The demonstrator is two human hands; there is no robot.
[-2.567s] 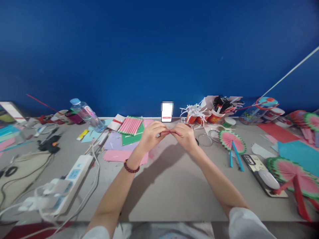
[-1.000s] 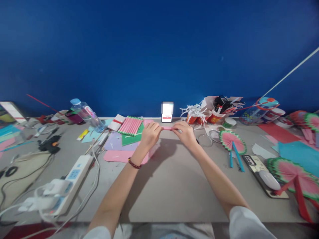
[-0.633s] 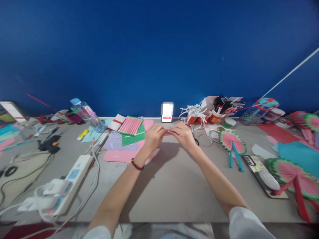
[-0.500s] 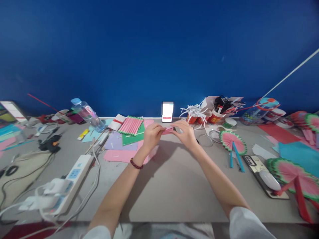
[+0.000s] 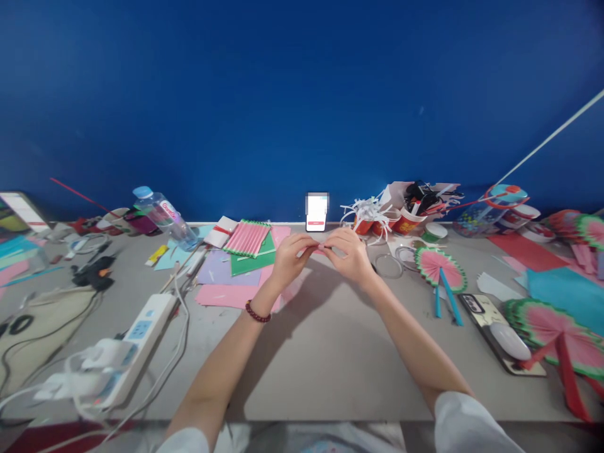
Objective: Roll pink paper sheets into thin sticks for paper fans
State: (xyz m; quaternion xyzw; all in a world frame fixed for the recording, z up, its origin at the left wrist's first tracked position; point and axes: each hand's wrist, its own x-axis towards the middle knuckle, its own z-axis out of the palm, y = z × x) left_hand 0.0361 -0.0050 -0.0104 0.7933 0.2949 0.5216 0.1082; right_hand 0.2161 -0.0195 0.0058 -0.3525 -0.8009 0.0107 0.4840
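Note:
Both hands are raised over the middle of the table, fingertips almost touching. My left hand [image 5: 289, 257] is closed in a pinch, with a dark red bead bracelet at its wrist. Opposite it, my right hand [image 5: 349, 253] pinches too. Between them they grip a narrow piece of pink paper [image 5: 321, 247], mostly covered by the fingers. Left of my left hand lies a pleated pink paper [image 5: 249, 238] with green edges, on a green sheet [image 5: 252, 264]. Pink paper [image 5: 219, 296] and a purple sheet [image 5: 221, 267] lie beneath and beside these.
A lit phone [image 5: 316, 212] leans on the blue wall. Paper cups [image 5: 410, 221] with tools and white paper strips stand right of it. Further right are watermelon-like paper fans [image 5: 441, 267] and a white mouse [image 5: 509, 341] on a phone. A power strip [image 5: 141, 346] and a bottle [image 5: 165, 217] are left.
My hands have drawn slightly closer together, and less of the pink paper shows between the fingertips. The things on the table have stayed put.

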